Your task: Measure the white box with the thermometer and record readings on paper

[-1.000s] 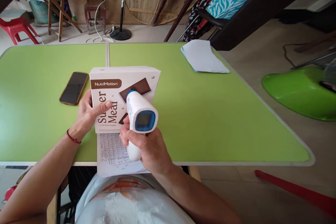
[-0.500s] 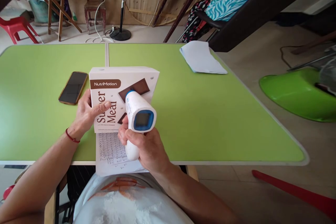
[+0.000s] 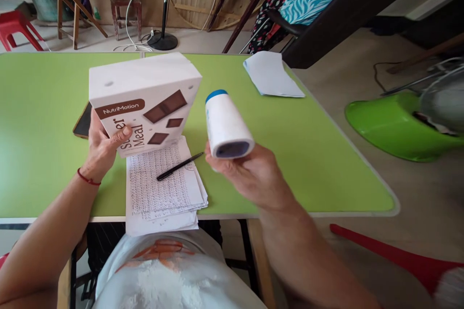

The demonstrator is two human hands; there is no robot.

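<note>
My left hand [image 3: 105, 142] grips a white box [image 3: 145, 72] printed "NutriMotion" and "Meal", with brown bars pictured on it. The thumb lies across the front; the fingers are behind the box. The box is tilted, held up over the table. To its right, my right hand [image 3: 250, 174] is wrapped round a white infrared thermometer [image 3: 228, 123] with a blue tip, its display turned partly from view. Beneath the box lie handwritten papers [image 3: 163, 188] with a black pen [image 3: 180, 166] across them. A phone [image 3: 82, 122] is partly hidden behind the box.
The green table [image 3: 290, 154] carries a stack of white paper [image 3: 272, 75] at its far right. Beyond it stand a wooden chair [image 3: 125, 2] and a black pole stand [image 3: 162, 38]. A green plastic seat [image 3: 391, 128] is on the right, a red stool [image 3: 18, 29] far left.
The thermometer has moved right, away from the box front, and tipped. The box has been raised and tilted to the left, uncovering the pen and more of the papers.
</note>
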